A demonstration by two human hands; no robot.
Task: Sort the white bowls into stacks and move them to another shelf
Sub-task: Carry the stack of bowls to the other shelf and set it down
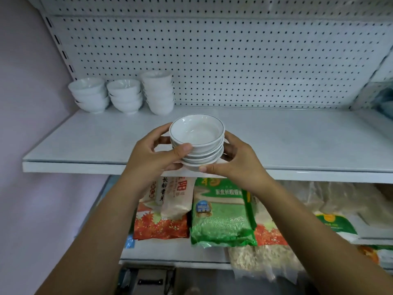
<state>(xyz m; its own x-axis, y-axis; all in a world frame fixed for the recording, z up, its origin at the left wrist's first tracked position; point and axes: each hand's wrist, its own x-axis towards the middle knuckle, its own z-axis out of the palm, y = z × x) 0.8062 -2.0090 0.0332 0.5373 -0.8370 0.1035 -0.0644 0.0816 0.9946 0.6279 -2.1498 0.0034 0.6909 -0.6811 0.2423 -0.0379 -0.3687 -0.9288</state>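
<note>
A stack of shallow white bowls (196, 143), each rimmed with a thin dark line, is held at the middle of the view, over the front part of the white shelf (297, 145). Whether it rests on the board cannot be told. It is gripped at 9 o'clock by the left hand (153, 156), thumb pressed on the near wall, and at 3 o'clock by the right hand (240, 165), thumb laid on the lowest rim; the fingers of both are curled round the sides.

Toward 10 and 11 o'clock, against the pegboard (234, 60), three stacks of deeper bowls (125, 96) are set side by side.

At 6 o'clock, under the shelf's front edge, rice bags are piled: a green bag (221, 216) with a line beginning 东北长, and a pale bag (170, 194) with a column beginning 长; the rest is blurred.

From 1 to 3 o'clock the board lies bare to the right upright.
</note>
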